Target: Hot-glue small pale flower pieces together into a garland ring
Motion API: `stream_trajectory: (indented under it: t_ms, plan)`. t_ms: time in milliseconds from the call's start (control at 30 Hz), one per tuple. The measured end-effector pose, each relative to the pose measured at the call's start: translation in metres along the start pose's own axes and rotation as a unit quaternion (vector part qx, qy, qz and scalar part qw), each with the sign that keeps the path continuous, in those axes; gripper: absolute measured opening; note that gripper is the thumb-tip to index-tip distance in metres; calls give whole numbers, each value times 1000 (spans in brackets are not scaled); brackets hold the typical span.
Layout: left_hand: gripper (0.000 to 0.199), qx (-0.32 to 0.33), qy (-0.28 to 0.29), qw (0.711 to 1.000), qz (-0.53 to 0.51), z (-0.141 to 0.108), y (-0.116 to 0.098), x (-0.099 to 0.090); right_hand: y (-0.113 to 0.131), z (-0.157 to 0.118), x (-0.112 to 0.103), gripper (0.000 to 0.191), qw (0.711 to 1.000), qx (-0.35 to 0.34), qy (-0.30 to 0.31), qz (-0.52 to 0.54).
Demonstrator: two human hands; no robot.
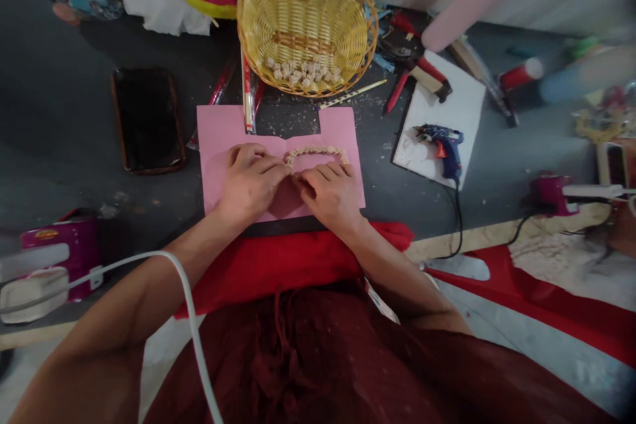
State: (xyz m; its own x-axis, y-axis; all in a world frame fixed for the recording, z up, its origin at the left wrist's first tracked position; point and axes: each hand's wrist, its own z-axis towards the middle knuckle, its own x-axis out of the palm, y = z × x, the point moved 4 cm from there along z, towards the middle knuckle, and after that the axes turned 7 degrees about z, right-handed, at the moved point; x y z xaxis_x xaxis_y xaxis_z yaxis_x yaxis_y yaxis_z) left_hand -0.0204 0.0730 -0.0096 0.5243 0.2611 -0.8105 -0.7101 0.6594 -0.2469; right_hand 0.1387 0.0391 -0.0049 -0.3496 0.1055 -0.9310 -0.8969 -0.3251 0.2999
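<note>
A strand of small pale beige pieces (318, 148) arches over a pink paper sheet (218, 129). My left hand (252, 180) pinches the strand's left end, its fingertips close together. From the other side my right hand (330, 193) has its thumb and fingers closed at the same end, while its knuckles cover the strand's right part. The two hands' fingertips nearly meet. Whatever lies between them is too small to make out. Beyond the paper, a yellow wicker basket (308, 13) holds several similar pale pieces (303, 71).
A dark phone (148, 120) lies at left. To the right, a blue glue gun (447, 149) rests on a white board (422, 116), its cord hanging over the table edge. Pliers (430, 76), a pencil (352, 94) and a pink bottle (472, 0) stand or lie farther back.
</note>
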Motion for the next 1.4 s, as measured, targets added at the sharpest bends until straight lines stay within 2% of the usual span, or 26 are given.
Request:
stream_trajectory:
  t_ms: [433, 667, 900, 1167, 1400]
  plan:
    - [15, -9, 22, 1000, -2, -1, 2, 3, -2, 2, 0, 32, 1000, 2, -18, 2]
    - [16, 2, 13, 1000, 10, -1, 1, 1, -5, 0, -3, 25, 1000, 4, 8, 10]
    - [17, 7, 11, 1000, 11, 0, 0, -1, -3, 0, -2, 20, 1000, -4, 0, 6]
    - [16, -9, 23, 1000, 7, 0, 1, 1, -2, 2, -1, 24, 1000, -2, 24, -2]
    - [16, 0, 22, 1000, 12, -1, 2, 1, -8, -7, -16, 24, 1000, -8, 5, 13]
